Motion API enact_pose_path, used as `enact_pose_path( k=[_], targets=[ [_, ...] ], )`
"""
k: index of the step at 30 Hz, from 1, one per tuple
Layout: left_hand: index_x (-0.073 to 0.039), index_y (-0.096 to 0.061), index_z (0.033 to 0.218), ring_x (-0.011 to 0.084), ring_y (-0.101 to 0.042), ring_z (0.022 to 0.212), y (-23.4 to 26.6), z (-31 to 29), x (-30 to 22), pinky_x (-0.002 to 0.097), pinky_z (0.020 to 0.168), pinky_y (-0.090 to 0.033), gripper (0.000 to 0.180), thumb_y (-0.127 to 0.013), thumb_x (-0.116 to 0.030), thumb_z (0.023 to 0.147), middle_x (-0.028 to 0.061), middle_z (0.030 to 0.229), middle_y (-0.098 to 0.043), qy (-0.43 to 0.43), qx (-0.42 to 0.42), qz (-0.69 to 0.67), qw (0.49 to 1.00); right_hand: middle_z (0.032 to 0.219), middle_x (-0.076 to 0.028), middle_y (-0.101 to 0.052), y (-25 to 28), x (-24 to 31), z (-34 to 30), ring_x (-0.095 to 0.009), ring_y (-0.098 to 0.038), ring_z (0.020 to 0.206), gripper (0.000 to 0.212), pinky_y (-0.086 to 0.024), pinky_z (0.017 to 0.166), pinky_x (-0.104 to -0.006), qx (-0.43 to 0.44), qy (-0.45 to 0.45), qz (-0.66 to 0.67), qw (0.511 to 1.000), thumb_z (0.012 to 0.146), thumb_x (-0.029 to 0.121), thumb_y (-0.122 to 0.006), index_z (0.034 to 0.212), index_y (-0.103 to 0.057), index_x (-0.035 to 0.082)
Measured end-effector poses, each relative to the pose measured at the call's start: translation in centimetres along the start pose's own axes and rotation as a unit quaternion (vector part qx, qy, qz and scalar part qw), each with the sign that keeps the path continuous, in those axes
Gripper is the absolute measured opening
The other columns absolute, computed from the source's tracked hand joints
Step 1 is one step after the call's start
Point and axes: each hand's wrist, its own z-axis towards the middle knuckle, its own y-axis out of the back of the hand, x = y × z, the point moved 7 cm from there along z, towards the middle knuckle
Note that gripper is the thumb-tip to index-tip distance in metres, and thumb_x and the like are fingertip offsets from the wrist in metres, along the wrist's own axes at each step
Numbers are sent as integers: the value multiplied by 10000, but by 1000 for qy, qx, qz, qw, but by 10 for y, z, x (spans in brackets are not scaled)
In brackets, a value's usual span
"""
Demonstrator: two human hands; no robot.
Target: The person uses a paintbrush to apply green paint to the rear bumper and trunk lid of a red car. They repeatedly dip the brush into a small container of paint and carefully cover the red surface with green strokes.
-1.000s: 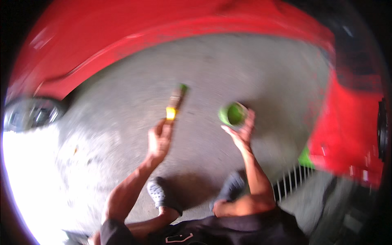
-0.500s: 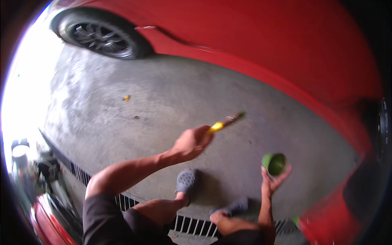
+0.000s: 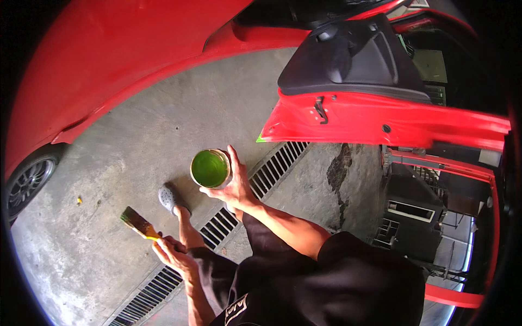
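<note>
My left hand (image 3: 175, 255) is closed around the yellow handle of a flat paintbrush (image 3: 138, 223). The bristles are stained dark green and point up and to the left, over the concrete. In my right hand (image 3: 237, 186) is a small round paint pot (image 3: 225, 177), gripped by its side with the fingers wrapped around it. Green paint (image 3: 209, 168) shows through its open top, which tilts toward me. Brush and pot are apart. Beyond the pot stands an open red car door (image 3: 348, 120), with a bright green patch (image 3: 261, 138) at its corner.
A red car body (image 3: 109, 60) curves along the far left, with a wheel (image 3: 31, 182) at the left edge. A slotted drain grate (image 3: 220, 228) crosses the concrete floor (image 3: 136, 146) by my grey clog (image 3: 172, 198). Red framing (image 3: 454, 296) stands at the right.
My view has swung to the right, bringing the open car door into sight. The brush has come down from its outstretched position toward my left. Both hands keep their hold.
</note>
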Motion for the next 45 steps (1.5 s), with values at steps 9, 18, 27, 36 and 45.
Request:
enact_pose_path(
  k=[9,18,27,36,45],
  targets=[
    [-64,-562,1301,46,-384,504,39,-167,-45,228,448,-263,459,-488,-497,1167,-30,722,-474,-67,-11,-62,996,1400,-246,-670,108,50,-128,-432,-667,1282,1408,-480,1151,-555,-4,33,-19,999,648,384,-1045,1682,-182,-27],
    [8,-537,1393,75,-381,529,29,-370,-32,250,494,-294,552,-507,-486,1148,-13,728,-462,-175,46,-19,983,1287,-215,-731,318,8,-279,-402,-754,1119,1330,-610,1006,-489,-133,109,52,984,618,301,-1045,1644,-274,-45],
    [-36,-559,1326,61,-388,527,12,-500,-4,239,474,-284,498,-553,-495,1136,-20,737,-483,-165,112,65,978,1345,-243,-704,447,-98,-412,-438,-691,1242,1345,-524,1076,-561,-221,-26,7,975,595,470,-1032,1648,-346,-8],
    [-23,-573,1287,52,-395,503,37,-527,-16,241,443,-281,441,-542,-442,1155,-20,729,-512,-251,99,109,957,1476,-237,-621,466,-117,-466,-425,-656,1269,1409,-449,1108,-558,-221,-30,-33,974,609,460,-1040,1690,-251,17],
    [-39,-595,1280,64,-409,487,160,-524,0,233,433,-311,422,-528,-436,1154,-12,739,-539,-210,-55,-6,976,1262,-231,-729,399,-40,-457,-396,-754,1067,1280,-566,1004,-531,-124,147,-37,981,646,388,-1020,1636,-326,-32]
  ],
)
